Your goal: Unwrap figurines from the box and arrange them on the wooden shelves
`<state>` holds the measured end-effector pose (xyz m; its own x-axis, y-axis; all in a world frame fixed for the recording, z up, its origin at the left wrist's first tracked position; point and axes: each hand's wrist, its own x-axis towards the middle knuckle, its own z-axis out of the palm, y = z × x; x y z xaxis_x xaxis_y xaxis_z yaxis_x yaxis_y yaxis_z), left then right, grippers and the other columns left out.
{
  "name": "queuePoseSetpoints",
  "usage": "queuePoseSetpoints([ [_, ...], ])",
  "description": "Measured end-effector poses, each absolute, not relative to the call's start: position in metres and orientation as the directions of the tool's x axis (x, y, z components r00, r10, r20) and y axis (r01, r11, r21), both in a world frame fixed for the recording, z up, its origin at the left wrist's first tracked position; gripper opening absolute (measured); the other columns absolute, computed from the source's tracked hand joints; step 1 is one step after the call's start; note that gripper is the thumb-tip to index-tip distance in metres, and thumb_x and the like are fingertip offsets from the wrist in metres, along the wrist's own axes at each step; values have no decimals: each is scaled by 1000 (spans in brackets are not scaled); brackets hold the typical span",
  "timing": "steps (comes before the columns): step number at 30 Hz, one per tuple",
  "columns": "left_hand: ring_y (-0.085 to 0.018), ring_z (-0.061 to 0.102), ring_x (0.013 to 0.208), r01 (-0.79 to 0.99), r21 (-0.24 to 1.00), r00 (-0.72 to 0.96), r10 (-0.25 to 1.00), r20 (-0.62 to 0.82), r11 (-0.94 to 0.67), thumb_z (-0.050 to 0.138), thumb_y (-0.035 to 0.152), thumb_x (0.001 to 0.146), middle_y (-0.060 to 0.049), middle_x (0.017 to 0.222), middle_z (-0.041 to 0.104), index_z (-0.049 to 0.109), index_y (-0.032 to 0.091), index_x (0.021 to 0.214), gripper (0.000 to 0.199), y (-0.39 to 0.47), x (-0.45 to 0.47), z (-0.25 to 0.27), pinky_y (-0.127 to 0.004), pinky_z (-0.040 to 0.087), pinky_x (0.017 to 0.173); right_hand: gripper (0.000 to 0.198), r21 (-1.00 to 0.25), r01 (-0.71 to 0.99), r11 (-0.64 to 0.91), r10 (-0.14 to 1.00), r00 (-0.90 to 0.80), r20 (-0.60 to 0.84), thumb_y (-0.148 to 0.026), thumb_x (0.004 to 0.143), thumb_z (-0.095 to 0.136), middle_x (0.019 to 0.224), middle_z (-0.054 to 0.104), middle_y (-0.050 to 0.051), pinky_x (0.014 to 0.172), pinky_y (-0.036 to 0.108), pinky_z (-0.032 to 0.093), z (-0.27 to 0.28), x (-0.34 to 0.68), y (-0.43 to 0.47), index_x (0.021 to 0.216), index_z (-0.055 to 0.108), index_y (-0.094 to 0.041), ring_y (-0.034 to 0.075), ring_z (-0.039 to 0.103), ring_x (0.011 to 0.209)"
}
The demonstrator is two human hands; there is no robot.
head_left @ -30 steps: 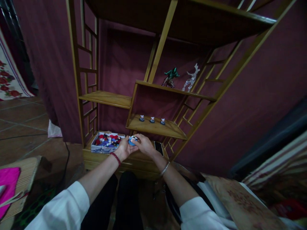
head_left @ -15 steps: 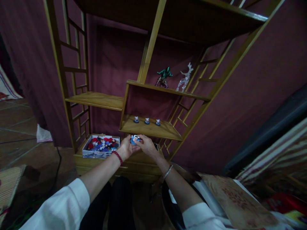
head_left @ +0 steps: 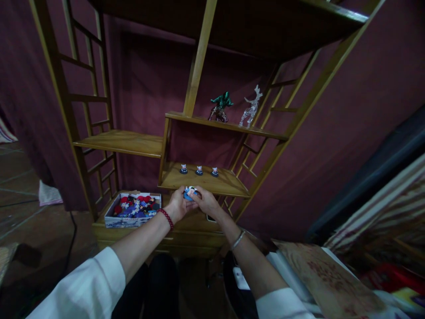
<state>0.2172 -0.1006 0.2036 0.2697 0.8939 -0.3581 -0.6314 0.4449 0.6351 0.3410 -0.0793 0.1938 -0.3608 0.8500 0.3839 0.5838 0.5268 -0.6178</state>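
Between my two hands is a small blue-and-white figurine (head_left: 190, 192), held in front of the low shelf's front edge. My left hand (head_left: 177, 204) grips it from the left, and my right hand (head_left: 207, 203) has its fingers on it from the right. Part of the figurine is hidden by my fingers. Three small dark-based figurines (head_left: 199, 170) stand in a row on the low shelf (head_left: 172, 179) just beyond my hands. Left of my left hand, an open box (head_left: 128, 223) holds several red, blue and white figurines.
A green-and-purple crouching figure (head_left: 220, 106) and a clear deer figurine (head_left: 251, 107) stand on the shelf board above. A bare wooden shelf (head_left: 122, 141) sits to the left. An upright post (head_left: 200, 57) divides the cabinet. Below right are a dark stool (head_left: 232, 283) and a patterned board (head_left: 325, 274).
The view has shifted slightly, so the cabinet sits further left in the picture. Both hands keep hold of the blue-and-white figurine, which stays close to the low shelf.
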Motion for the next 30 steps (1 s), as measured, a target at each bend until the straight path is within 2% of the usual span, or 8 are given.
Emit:
queuePoseSetpoints([
  [7, -15, 60, 53, -644, 650, 271, 915, -300, 404, 28, 34, 87, -6, 62, 63, 53, 14, 75, 35, -85, 237, 203, -26, 48, 53, 24, -739, 451, 501, 863, -328, 385, -33, 74, 55, 87, 64, 2, 73, 25, 46, 200, 355, -72, 93, 56, -18, 14, 59, 79],
  [14, -12, 53, 42, -612, 675, 304, 911, -279, 411, 25, 33, 88, -5, 53, 59, 54, 13, 70, 40, -74, 255, 206, -24, 44, 45, 36, -828, 381, 411, 905, -282, 319, -29, 65, 65, 90, 65, 0, 76, 27, 47, 187, 373, -61, 98, 53, -21, 15, 60, 81],
  [20, -14, 56, 45, -593, 684, 313, 904, -292, 426, 25, 33, 88, -6, 55, 61, 54, 12, 72, 39, -70, 268, 206, -26, 47, 48, 45, -881, 284, 378, 921, -212, 327, -27, 62, 66, 94, 63, 2, 77, 28, 49, 187, 386, -56, 103, 48, -21, 14, 61, 80],
  [25, -13, 58, 50, -564, 704, 280, 902, -328, 431, 33, 27, 86, -7, 59, 61, 55, 12, 78, 28, -69, 274, 206, -26, 49, 55, 43, -896, 240, 373, 926, -165, 341, -24, 59, 66, 100, 62, 5, 83, 31, 47, 189, 399, -51, 98, 49, -19, 16, 60, 89],
  [30, -13, 59, 55, -497, 829, 145, 967, -211, 256, 46, 10, 76, -6, 67, 63, 56, 12, 79, 11, -70, 282, 208, -23, 47, 55, 42, -890, 277, 362, 932, -106, 346, -26, 60, 66, 101, 62, 7, 83, 32, 47, 185, 421, -39, 98, 49, -18, 16, 60, 90],
])
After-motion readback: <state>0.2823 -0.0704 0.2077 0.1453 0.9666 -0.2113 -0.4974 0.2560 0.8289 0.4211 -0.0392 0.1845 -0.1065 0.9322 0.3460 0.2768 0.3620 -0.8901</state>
